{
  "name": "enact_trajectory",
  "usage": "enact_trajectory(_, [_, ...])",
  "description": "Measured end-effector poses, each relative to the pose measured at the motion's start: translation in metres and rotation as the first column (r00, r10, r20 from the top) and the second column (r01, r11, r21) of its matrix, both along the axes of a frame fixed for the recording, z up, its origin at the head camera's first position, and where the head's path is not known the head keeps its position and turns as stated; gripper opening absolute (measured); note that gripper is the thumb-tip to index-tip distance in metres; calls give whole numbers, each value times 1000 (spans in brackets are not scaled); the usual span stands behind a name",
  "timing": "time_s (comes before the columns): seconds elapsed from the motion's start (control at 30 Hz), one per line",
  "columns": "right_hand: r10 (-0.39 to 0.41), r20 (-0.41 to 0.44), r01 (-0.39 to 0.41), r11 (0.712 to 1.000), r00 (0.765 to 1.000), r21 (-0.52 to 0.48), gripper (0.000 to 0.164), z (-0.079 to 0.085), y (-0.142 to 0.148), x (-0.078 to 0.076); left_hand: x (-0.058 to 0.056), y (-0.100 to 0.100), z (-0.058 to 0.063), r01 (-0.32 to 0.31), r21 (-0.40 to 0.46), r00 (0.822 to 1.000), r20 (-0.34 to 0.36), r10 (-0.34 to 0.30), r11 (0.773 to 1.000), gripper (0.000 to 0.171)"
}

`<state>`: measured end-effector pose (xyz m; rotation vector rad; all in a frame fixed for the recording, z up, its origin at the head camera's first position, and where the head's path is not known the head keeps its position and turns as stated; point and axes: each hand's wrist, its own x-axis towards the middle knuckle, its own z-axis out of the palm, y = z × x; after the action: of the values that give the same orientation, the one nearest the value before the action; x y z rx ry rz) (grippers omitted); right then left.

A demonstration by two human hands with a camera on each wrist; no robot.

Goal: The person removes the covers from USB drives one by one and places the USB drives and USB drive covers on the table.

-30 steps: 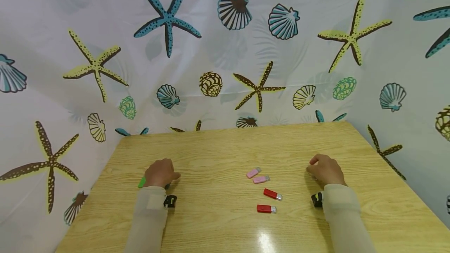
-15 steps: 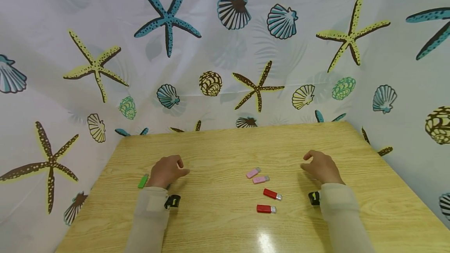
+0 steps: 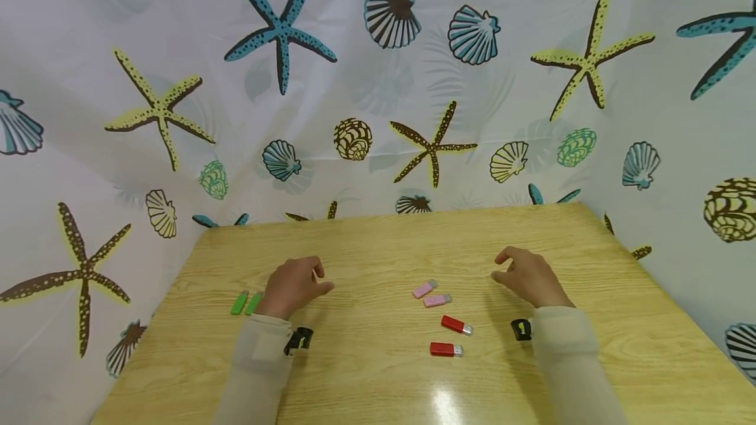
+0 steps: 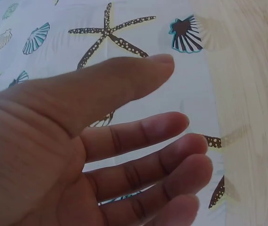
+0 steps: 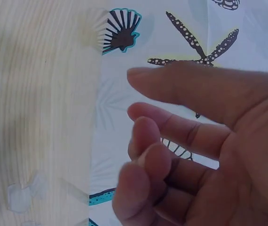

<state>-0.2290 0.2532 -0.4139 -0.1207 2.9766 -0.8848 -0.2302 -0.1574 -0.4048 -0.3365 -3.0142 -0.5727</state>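
My left hand (image 3: pixel 291 287) hovers over the left part of the table, holding nothing, with its thumb and fingers apart. Just left of it lie two green USB flash drives, one (image 3: pixel 239 303) in full sight and the other (image 3: pixel 253 302) partly behind the hand. On the right, my empty right hand (image 3: pixel 529 278) is also raised, fingers loosely bent and thumb apart. Between the hands lie two pink USB flash drives, the farther one (image 3: pixel 424 289) and the nearer one (image 3: pixel 438 300). Closer to me are two red USB flash drives, an upper (image 3: pixel 457 324) and a lower (image 3: pixel 445 349).
The wooden table (image 3: pixel 354 372) carries all the drives. A white curtain (image 3: pixel 331 189) printed with starfish and shells hangs behind it and along both sides. In the right wrist view, a pale washed-out object (image 5: pixel 20 197) lies on the table, its kind unclear.
My left hand has moved right, away from the green drives, uncovering both; its fingers have spread apart. My right hand has shifted left and slightly away from me. The pink and red drives stay put.
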Motion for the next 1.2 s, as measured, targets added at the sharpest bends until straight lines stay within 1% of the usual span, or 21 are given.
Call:
enact_trajectory(0.13, [39,-1,-39,999,999,-5,33,3,-1,0,1,7,3,10,-15,1000,-13,-10,1000,27])
enact_trajectory(0.33, [89,-23,-89,996,996,-5,31,9,-4,2,7,17,13,18,-27,998,-56,-20,999,29])
enact_trajectory(0.5, [141,-57,-142,990,988,-20,28,14,-10,3,16,29,22,81,-12,992,-99,-81,997,28])
enact_trajectory(0.6, [175,-76,-177,984,982,-21,28,15,-16,4,21,38,23,126,-38,982,-139,-130,991,25])
enact_trajectory(0.7, [198,-90,-201,979,976,-19,26,17,-22,6,25,48,20,192,-79,960,-191,-204,978,25])
enact_trajectory(0.83, [219,-107,-223,974,970,-24,25,19,-28,8,27,64,13,306,-130,914,-238,-329,943,25])
enact_trajectory(0.93, [236,-106,-240,971,966,-18,25,21,-33,9,28,76,7,373,-158,882,-247,-402,914,26])
enact_trajectory(1.13, [254,-73,-255,967,964,-5,25,20,-40,11,32,97,-1,450,-180,836,-259,-483,875,28])
enact_trajectory(1.2, [260,-70,-261,965,963,-10,25,20,-41,13,34,104,-5,474,-185,825,-250,-508,861,28])
